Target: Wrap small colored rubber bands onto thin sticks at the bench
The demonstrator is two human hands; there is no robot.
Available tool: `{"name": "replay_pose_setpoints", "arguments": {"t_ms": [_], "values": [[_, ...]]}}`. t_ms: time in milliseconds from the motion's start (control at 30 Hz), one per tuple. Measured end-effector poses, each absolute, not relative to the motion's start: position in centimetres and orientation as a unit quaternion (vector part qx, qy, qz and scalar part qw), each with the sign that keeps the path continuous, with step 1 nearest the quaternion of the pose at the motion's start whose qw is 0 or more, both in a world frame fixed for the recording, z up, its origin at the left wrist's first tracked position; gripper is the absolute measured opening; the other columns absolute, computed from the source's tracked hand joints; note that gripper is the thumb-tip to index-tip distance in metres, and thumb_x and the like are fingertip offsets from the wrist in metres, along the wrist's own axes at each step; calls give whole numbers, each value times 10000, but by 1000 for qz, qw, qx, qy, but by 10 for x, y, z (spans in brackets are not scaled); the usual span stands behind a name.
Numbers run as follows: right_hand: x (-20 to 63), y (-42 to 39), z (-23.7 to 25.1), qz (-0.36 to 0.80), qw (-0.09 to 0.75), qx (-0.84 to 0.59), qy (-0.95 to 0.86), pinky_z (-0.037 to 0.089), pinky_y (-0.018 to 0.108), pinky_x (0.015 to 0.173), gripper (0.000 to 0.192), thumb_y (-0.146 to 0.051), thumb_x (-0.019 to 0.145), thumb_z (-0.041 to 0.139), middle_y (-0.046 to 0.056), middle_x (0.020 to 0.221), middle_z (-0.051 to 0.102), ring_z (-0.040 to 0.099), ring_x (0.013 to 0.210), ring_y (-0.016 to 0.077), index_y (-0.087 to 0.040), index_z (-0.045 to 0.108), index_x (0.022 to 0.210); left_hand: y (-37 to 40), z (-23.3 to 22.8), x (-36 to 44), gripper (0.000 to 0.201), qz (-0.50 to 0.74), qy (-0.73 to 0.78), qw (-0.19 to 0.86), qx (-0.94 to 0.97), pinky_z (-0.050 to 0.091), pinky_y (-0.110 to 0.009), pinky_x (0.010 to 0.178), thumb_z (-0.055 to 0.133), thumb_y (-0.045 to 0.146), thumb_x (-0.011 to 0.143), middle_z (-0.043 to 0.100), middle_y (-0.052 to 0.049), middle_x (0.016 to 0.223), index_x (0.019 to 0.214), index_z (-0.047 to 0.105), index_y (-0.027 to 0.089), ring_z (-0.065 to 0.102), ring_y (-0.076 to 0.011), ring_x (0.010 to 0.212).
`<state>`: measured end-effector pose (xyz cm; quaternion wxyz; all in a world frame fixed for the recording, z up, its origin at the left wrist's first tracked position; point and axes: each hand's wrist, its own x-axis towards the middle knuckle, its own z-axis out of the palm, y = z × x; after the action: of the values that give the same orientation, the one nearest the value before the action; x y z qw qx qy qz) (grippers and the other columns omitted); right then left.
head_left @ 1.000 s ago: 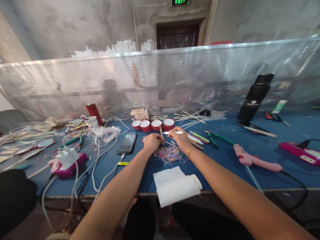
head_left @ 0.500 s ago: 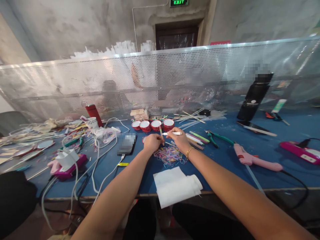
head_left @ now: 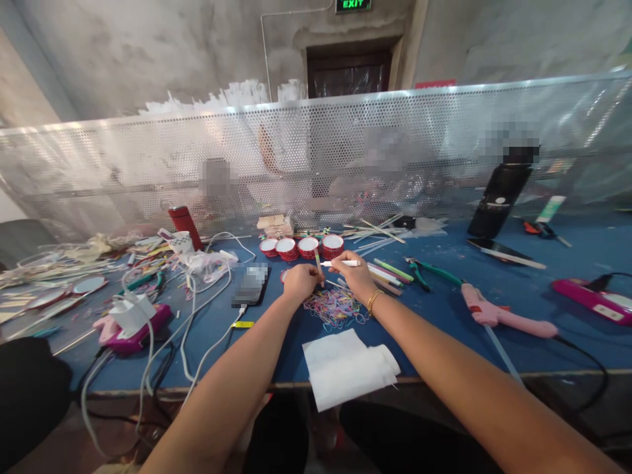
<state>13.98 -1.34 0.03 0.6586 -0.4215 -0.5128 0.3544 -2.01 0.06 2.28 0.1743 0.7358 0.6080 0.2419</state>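
A long blue table [head_left: 494, 316] fills the lower view, its surface matte and felt-like, backed by a perforated metal screen [head_left: 316, 151] with a plastic sheen. On the right lie a pink glue gun [head_left: 498, 316] with a clear stick at its rear, a tall black flask [head_left: 501, 194] and green-handled pliers [head_left: 427, 271]. On the left, a tangle of white cables [head_left: 187, 322] runs over a magenta power strip [head_left: 133, 332], near a dark phone [head_left: 250, 284]. A folded white cloth [head_left: 345, 365], soft and creased, hangs over the near edge.

Both bare forearms reach forward from the bottom of the view and meet over the middle of the table. The right hand [head_left: 356, 275], with a gold bracelet [head_left: 375, 299] at the wrist, arches palm down; its fingers are closed on a slim white stick [head_left: 340, 263], held level and pointing left. The left hand [head_left: 301, 281] is curled into a loose fist, knuckles up, its fingertips pinched on a short tan stick [head_left: 317, 259] that stands nearly upright. The two sticks meet just between the hands.

Directly beneath the hands lies a loose heap of thin rubber bands [head_left: 336, 308] in mixed pastel colours. Behind them stand four small round red cups [head_left: 302, 247] with white tops in a row, and more coloured sticks [head_left: 390, 271] lie just right of the right hand.
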Motion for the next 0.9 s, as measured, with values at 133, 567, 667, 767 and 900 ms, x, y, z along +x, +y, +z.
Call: {"name": "replay_pose_setpoints", "arguments": {"t_ms": [133, 567, 667, 767, 900], "values": [[139, -15, 3, 351, 659, -414, -521, 489, 323, 708, 206, -421, 713, 720, 21, 681, 726, 639, 696, 192, -238, 627, 687, 2, 22, -20, 183, 245, 609, 172, 734, 449, -251, 720, 733, 366, 818, 801, -16, 926, 928, 824, 252, 698, -173, 848], [140, -13, 2, 348, 666, -421, -508, 482, 311, 684, 238, -454, 711, 729, 19, 684, 727, 637, 686, 190, -242, 623, 690, 1, 22, -20, 183, 249, 606, 170, 737, 414, -258, 675, 731, 363, 812, 797, -14, 895, 919, 822, 246, 690, -171, 821], [139, -12, 1, 346, 661, -416, -521, 478, 312, 686, 220, -443, 717, 721, 19, 700, 736, 633, 691, 190, -243, 631, 694, 0, 22, -19, 178, 248, 611, 167, 733, 403, -261, 663, 734, 362, 810, 795, -15, 888, 909, 820, 243, 687, -172, 816], [138, -11, 1, 342, 660, -414, -525, 482, 318, 696, 223, -451, 718, 720, 17, 704, 738, 638, 702, 195, -248, 631, 692, 0, 22, -19, 176, 248, 611, 171, 732, 399, -257, 658, 735, 358, 811, 792, -13, 875, 916, 820, 246, 686, -170, 812], [138, -11, 1, 352, 665, -411, -515, 487, 324, 711, 219, -450, 709, 729, 17, 706, 741, 647, 713, 200, -249, 641, 706, 1, 22, -19, 165, 250, 606, 172, 735, 405, -255, 660, 732, 359, 814, 790, -10, 864, 894, 819, 244, 682, -166, 795]]}}
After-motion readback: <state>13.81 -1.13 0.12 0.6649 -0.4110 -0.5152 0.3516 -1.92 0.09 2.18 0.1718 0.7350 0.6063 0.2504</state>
